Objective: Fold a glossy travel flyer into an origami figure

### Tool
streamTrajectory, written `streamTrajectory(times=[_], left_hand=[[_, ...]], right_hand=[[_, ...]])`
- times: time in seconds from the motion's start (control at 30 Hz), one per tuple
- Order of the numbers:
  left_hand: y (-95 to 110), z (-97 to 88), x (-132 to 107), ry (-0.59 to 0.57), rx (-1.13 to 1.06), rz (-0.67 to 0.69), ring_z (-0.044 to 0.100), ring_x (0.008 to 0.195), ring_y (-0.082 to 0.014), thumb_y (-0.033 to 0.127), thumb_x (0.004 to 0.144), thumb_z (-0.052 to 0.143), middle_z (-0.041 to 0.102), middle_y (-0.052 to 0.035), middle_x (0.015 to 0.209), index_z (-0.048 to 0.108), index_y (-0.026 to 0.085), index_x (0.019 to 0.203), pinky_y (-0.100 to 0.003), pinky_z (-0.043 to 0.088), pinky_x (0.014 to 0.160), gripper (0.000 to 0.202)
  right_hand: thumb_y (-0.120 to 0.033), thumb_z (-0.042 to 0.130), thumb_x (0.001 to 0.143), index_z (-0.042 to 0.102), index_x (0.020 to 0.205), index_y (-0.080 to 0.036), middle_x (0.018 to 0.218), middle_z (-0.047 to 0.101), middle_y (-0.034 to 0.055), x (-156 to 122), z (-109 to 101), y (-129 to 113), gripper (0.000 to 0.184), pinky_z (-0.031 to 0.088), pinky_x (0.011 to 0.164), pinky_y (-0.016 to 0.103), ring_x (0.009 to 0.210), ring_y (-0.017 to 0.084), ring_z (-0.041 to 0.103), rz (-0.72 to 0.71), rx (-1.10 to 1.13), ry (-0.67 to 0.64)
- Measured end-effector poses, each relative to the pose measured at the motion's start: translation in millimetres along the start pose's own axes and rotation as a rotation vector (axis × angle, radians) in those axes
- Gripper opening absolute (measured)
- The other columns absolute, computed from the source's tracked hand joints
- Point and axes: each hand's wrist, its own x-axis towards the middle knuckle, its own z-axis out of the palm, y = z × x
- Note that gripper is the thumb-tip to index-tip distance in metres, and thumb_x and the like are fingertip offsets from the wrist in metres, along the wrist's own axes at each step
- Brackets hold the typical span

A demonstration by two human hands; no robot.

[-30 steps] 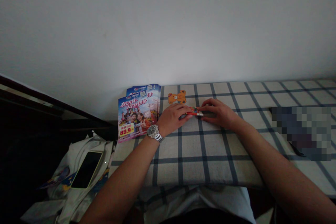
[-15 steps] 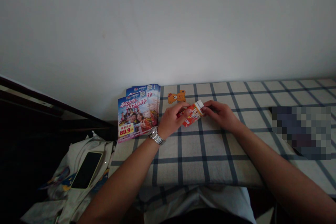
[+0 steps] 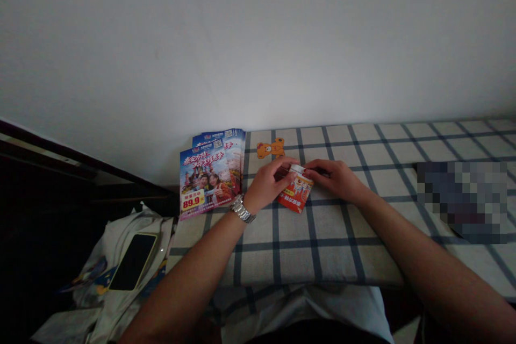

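A small orange-and-white printed paper packet (image 3: 297, 193) is held between both hands over the checked tablecloth. My left hand (image 3: 268, 183), with a silver watch on its wrist, pinches its upper left edge between thumb and fingers. On the other side, my right hand (image 3: 332, 177) has thumb and fingertips closed on its white top edge. The packet's printed front faces me, its lower end pointing toward my body. Just beyond the left fingers lies an orange bear cutout (image 3: 270, 148), flat on the cloth.
A stack of blue-and-pink flyers (image 3: 209, 177) lies at the table's left end. Lower left, a phone (image 3: 133, 262) rests on white fabric or bags (image 3: 115, 231). A blurred-out dark item (image 3: 461, 201) lies on the right of the checked tablecloth (image 3: 258, 250). A white wall (image 3: 282, 43) stands behind.
The packet has turned from a tilted position to more upright, showing more of its orange front. Both hands have shifted their finger hold to its top edge.
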Motion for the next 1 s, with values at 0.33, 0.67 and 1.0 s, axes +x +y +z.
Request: streamTrajectory(times=[0.33,0.67,1.0], left_hand=[[-9.4,-0.2,3.6,0.13,-0.093,0.005,0.071,0.098,-0.0194,0.033,0.097,0.069,0.071,-0.0069,0.113,0.061,0.021,0.117,-0.031,0.059,0.084,0.025],[-2.4,0.1,3.0,0.117,-0.078,0.011,0.07,0.097,-0.0179,0.034,0.097,0.068,0.07,-0.0064,0.112,0.06,0.021,0.115,-0.029,0.058,0.083,0.023],[-2.9,1.0,1.9,0.115,-0.068,0.013,0.07,0.096,-0.018,0.035,0.098,0.067,0.07,-0.0073,0.115,0.06,0.021,0.117,-0.03,0.058,0.084,0.025]], right_hand=[[-0.056,0.072,0.089,0.074,0.098,-0.02,0.078,0.072,0.0028,2.4,2.5,2.7,0.037,0.054,0.063,0.031,0.068,0.018,0.066,0.229,0.329,0.06],[-0.055,0.069,0.093,0.074,0.097,-0.019,0.074,0.071,0.0022,0.6,5.0,4.5,0.036,0.05,0.056,0.029,0.061,0.016,0.063,0.203,0.322,0.094],[-0.056,0.064,0.096,0.075,0.097,-0.019,0.071,0.069,0.0023,-0.2,4.1,0.3,0.038,0.049,0.056,0.029,0.06,0.016,0.062,0.165,0.235,0.114]])
